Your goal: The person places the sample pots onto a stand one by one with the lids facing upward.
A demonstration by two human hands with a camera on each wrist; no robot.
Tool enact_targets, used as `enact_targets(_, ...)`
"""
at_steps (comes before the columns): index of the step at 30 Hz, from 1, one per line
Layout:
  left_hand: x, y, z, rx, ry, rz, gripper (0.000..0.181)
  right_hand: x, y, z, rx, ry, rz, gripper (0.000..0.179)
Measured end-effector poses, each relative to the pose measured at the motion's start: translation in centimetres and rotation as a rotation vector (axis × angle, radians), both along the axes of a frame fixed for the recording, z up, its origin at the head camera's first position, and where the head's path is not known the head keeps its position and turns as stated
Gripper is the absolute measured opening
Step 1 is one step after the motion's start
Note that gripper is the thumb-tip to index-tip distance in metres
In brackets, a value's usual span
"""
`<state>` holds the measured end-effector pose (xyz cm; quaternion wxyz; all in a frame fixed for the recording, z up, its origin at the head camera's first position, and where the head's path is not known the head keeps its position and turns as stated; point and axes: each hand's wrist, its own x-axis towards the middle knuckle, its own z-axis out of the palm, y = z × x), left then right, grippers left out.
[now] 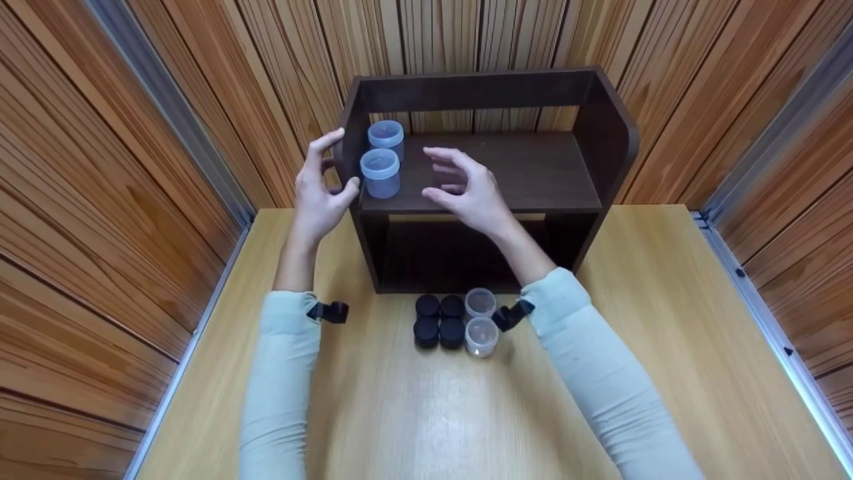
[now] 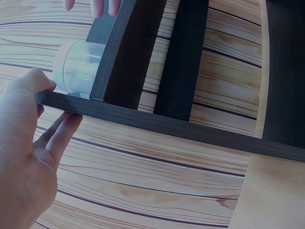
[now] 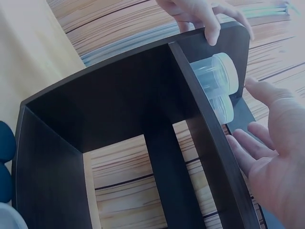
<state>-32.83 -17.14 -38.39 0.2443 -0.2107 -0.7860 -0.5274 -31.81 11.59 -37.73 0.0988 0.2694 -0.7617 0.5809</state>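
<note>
While the left hand point(image 1: 321, 195) pinches a dark-brown wooden shelf point(image 1: 513, 170), the relaxed right hand point(image 1: 472, 190) hovers near cylindrical translucent jars point(image 1: 380, 179). Only the head view shows four black cylinders point(image 1: 426, 333).

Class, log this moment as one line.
left hand: grips left side of shelf | right hand: empty, beside two jars | table: four black cylinders, two more jars

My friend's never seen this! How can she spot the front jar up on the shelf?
Start with the dark brown shelf unit on the table. At the left end of its upper board is the bluish, see-through front jar. It resembles the back jar, but stands nearer the board's front edge and partly hides that one.
</note>
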Motion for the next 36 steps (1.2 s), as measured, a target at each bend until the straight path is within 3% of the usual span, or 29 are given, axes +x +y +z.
enact_targets(7,-0.1,-0.1,0.0,0.005,0.003,-0.004,0.067,0.9,1.5,-0.1,-0.013,0.019,0.033,0.061)
enact_targets(22,-0.1,-0.1,-0.1,0.012,0.015,-0.008,0.069,4.8,5.7,0.0,-0.022,0.036,0.023,0.057)
enact_targets(36,-0.2,-0.2,-0.2,-0.018,0.007,0.000,0.068,7.3,9.2,-2.8,0.087,0.123,0.066,0.051)
